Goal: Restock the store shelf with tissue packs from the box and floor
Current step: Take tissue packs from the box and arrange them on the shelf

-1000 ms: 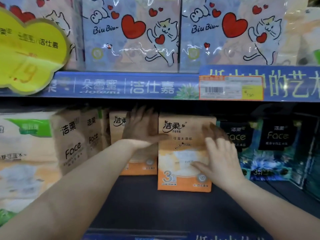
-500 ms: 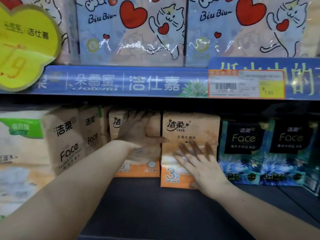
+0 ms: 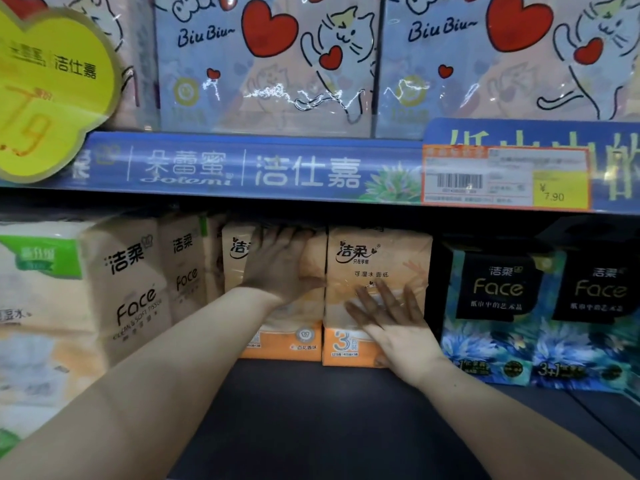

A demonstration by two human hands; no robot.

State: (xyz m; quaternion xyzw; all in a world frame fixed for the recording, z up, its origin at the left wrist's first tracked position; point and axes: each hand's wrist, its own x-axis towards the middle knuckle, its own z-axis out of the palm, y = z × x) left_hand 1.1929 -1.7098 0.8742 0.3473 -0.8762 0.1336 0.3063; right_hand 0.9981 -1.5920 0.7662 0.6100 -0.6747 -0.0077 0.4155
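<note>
Both hands were flat against the two orange tissue packs at the back of the lower shelf [image 3: 329,417]. The left hand [image 3: 280,271] lay on the left pack [image 3: 306,339], fingers [image 3: 277,244] straight and close together, holding nothing; the right hand [image 3: 398,327] pressed the front of the right pack [image 3: 377,254] with its fingers [image 3: 389,299] spread apart, gripping nothing either. The two packs stood upright and touching side to side, the right one just beside the dark blue packs [image 3: 498,306] and the left one near a row of beige packs [image 3: 135,282]; bare dark shelf lay in front of them.

From where I stood it looked like a squaring-up push. These packs seemed soft and light – paper bundled in thin glossy film – so they would give under a palm and probably slide easily on the shelf; a flat hand on the broad front looked the sensible way to nudge them. To lift one, I would take it across the two narrow sides, since pinching the film alone might slip or tear it. Above, a blue shelf rail [image 3: 242,171] carried a price tag [image 3: 502,178], with cat-printed packs [image 3: 270,64] over it.
</note>
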